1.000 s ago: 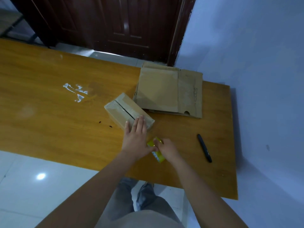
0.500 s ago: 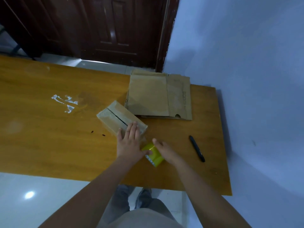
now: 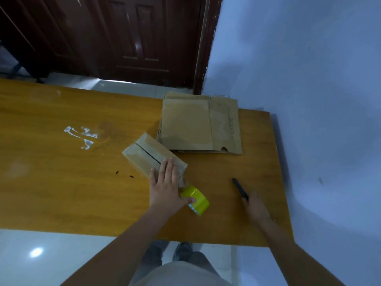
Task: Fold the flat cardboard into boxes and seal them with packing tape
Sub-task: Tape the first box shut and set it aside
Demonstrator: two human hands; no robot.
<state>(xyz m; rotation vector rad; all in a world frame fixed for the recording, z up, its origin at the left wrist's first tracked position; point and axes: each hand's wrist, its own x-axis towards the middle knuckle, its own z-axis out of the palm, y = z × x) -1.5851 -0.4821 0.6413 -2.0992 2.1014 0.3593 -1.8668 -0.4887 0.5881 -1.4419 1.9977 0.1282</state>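
Wooden table [image 3: 61, 182] (white-smeared) bears folded box [image 3: 148, 155]; flat cardboard [image 3: 198, 124]; yellow tape roll [image 3: 196, 200]; black pen [image 3: 239, 187]

- Left hand [image 3: 165, 187] lies flat on the folded box [image 3: 152, 159], thumb touching the yellow tape roll [image 3: 196, 200].
- Right hand [image 3: 255, 207] touches the black pen [image 3: 239, 187].
- Flat cardboard [image 3: 200, 123] lies beyond.

Plain indoor room, likely a home or small office: orange wooden desk [image 3: 61, 182] against a pale blue wall [image 3: 299, 58], dark panelled wooden door [image 3: 134, 38], glossy white tiled floor [image 3: 51, 254].
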